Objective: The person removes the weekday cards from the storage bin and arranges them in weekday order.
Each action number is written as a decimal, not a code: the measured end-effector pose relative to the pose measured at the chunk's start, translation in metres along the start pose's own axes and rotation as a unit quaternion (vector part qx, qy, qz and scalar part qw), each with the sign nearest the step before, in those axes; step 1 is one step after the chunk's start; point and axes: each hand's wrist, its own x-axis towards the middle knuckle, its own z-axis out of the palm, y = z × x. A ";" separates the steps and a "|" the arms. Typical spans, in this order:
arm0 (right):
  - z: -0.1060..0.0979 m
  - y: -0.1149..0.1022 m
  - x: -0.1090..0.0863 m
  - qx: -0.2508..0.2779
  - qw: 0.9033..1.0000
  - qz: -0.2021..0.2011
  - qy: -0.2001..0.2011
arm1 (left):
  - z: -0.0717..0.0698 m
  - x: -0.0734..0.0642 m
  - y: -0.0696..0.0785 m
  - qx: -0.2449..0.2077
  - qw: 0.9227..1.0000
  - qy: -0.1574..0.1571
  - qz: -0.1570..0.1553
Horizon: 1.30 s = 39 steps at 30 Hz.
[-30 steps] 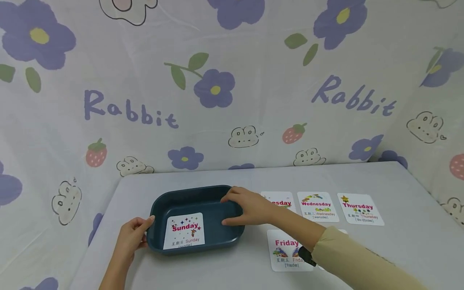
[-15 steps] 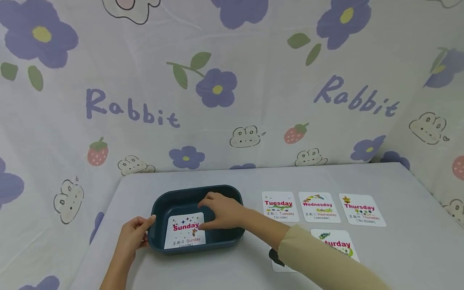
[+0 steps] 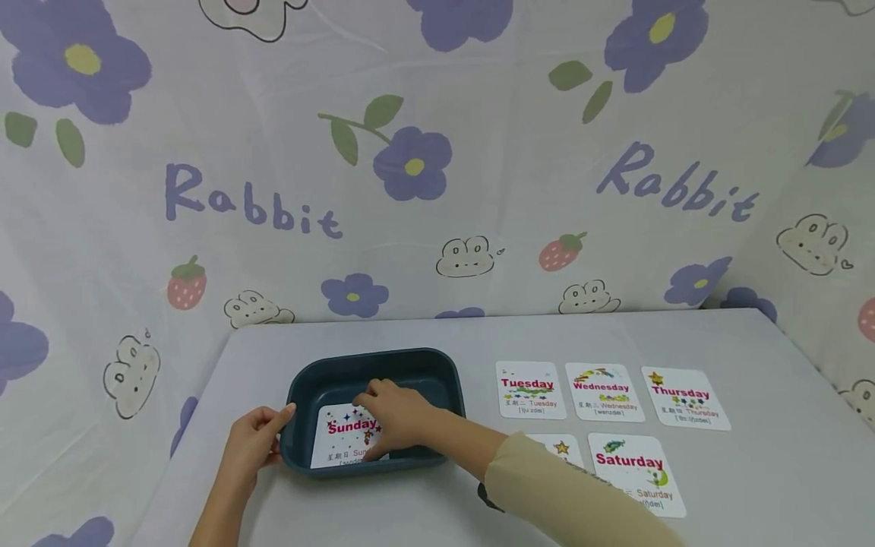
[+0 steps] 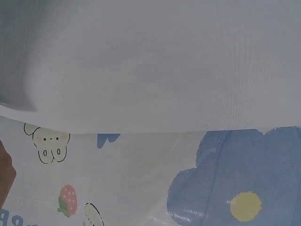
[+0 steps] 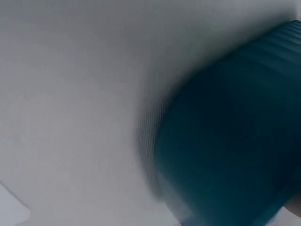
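A dark teal plastic tray (image 3: pixel 437 365) stands on the left part of the table. The Sunday card (image 3: pixel 335 437) lies face up inside it. My left hand (image 3: pixel 254 444) grips the tray's left end, thumb on the rim and fingers outside below it. My right hand (image 3: pixel 396 414) reaches into the tray over the card's right side, thumb near its lower edge and fingertips near its upper edge, spread apart. Whether those fingertips touch the card is hard to tell. The right wrist view shows the tray's outer wall (image 5: pixel 235 132); part of a hand (image 4: pixel 5 172) edges into the left wrist view.
Right of the tray lie the Tuesday (image 3: pixel 529 390), Wednesday (image 3: pixel 604 391) and Thursday (image 3: pixel 686 397) cards in a row. Before them are the Saturday card (image 3: pixel 636 471) and another card (image 3: pixel 563 448) partly under the right sleeve. Printed cloth (image 3: pixel 513 152) hangs behind the white table (image 3: pixel 766 471).
My right hand has moved left and down, from the tray's right end to over the Sunday card. My left hand has kept its grip on the tray. The sleeve has uncovered the Saturday card.
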 end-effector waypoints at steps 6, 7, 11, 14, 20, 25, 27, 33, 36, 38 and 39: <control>0.007 -0.005 0.006 -0.008 1.000 0.013 -0.014 | 0.000 0.000 0.001 -0.001 1.000 -0.002 0.001; 0.008 -0.005 0.007 -0.008 1.000 0.016 -0.017 | 0.000 0.000 0.001 0.000 1.000 -0.002 0.002; 0.009 -0.006 0.013 0.002 0.999 0.023 -0.027 | 0.000 0.001 0.002 0.003 1.000 0.001 0.006; 0.010 -0.005 0.017 0.009 0.999 0.028 -0.030 | 0.000 0.001 0.002 0.002 1.000 0.002 0.008; 0.011 -0.001 0.020 -0.010 0.999 0.027 -0.032 | 0.001 0.002 0.003 -0.001 1.000 -0.001 0.011; 0.010 0.000 0.021 -0.019 0.999 0.019 -0.036 | 0.001 0.001 0.002 -0.001 1.000 -0.001 0.012; 0.011 0.001 0.021 -0.014 0.999 0.019 -0.036 | 0.001 0.001 0.003 -0.001 1.000 -0.002 0.013; 0.013 0.000 0.023 0.000 0.999 0.021 -0.035 | 0.000 -0.001 0.002 0.002 1.000 0.001 0.011; 0.015 -0.001 0.023 -0.006 0.999 0.020 -0.033 | 0.000 -0.001 0.001 0.002 1.000 0.002 0.009; 0.017 -0.001 0.023 -0.010 0.999 0.020 -0.032 | 0.000 -0.001 0.001 0.000 1.000 0.001 0.008; 0.018 -0.001 0.023 -0.013 0.999 0.019 -0.031 | 0.000 -0.001 0.000 -0.001 1.000 0.001 0.008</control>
